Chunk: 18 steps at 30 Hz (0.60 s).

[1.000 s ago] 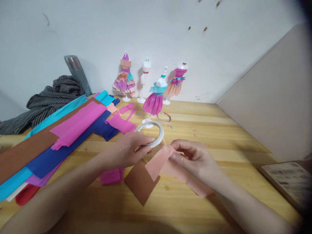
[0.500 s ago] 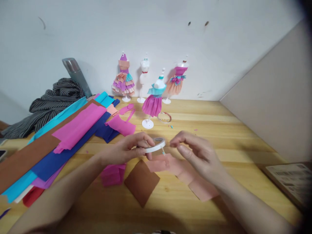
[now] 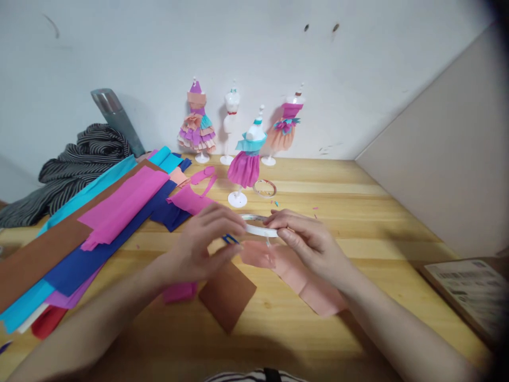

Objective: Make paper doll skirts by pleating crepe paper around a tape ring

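A roll of white tape (image 3: pixel 260 229) is pinched between the thumb and fingers of my right hand (image 3: pixel 314 239), held above the table. My left hand (image 3: pixel 204 241) is at the roll's left side, slightly blurred, with thumb and fingers apart. Its fingertips are close to the roll; whether they touch it I cannot tell. A small blue item (image 3: pixel 229 240) shows between that thumb and fingers, its kind unclear. Beneath the hands lie peach crepe paper pieces (image 3: pixel 314 289) in a row, a brown paper square (image 3: pixel 227 297) and a pink piece (image 3: pixel 181 292), partly covered by my left wrist.
Small dress-form mannequins in paper outfits stand at the back, the nearest in a magenta skirt (image 3: pixel 244 168). Another tape ring (image 3: pixel 264 188) lies beside it. Crepe paper sheets (image 3: pixel 127 204) and a striped cloth (image 3: pixel 83 154) fill the left. A cardboard box (image 3: pixel 461 286) sits at right.
The tape roll has passed from my left hand's grip to my right hand. My left fingers have spread and drawn back left. The blue item has come into sight. The view has shifted slightly.
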Available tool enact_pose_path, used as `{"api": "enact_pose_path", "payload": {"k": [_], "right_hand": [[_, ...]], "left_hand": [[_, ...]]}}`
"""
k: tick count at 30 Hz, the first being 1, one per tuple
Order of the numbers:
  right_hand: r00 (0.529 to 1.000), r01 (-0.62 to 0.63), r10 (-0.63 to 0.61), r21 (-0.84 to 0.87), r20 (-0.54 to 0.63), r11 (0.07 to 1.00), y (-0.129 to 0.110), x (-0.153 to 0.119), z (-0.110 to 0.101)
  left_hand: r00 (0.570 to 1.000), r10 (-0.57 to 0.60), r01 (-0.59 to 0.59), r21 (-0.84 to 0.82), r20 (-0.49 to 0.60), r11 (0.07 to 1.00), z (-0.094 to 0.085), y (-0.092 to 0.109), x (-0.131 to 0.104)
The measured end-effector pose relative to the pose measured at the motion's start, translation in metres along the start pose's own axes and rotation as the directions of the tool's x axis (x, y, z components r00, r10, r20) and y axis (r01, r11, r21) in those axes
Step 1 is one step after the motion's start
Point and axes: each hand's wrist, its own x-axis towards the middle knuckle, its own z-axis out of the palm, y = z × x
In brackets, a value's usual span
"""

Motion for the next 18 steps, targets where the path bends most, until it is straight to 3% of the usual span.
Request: {"api": "enact_pose_path", "payload": {"k": [2, 4, 9, 12, 18], "right_hand": [[0.998, 0.026, -0.028, -0.034, -0.06, 0.999, -0.005, -0.002, 0.0], [0.994, 0.025, -0.031, -0.057, -0.101, 0.998, -0.008, -0.004, 0.001], [0.982, 0.015, -0.025, -0.056, -0.185, 0.998, -0.014, -0.007, 0.007], [0.979, 0.049, -0.064, -0.079, -0.192, 0.996, -0.018, -0.005, 0.01], [0.98, 0.085, -0.105, -0.124, -0.167, 0.989, -0.018, -0.003, 0.01]], "left_hand": [[0.995, 0.096, -0.099, 0.074, 0.04, 0.992, 0.006, 0.008, -0.001], [0.993, 0.117, -0.114, 0.193, -0.003, 0.975, 0.016, 0.015, -0.004], [0.977, 0.092, -0.006, 0.403, -0.194, 0.915, 0.042, 0.022, -0.007], [0.964, 0.076, 0.036, 0.408, -0.255, 0.912, 0.044, 0.026, -0.002], [0.957, 0.094, 0.005, 0.336, -0.276, 0.942, 0.038, 0.027, 0.001]]}}
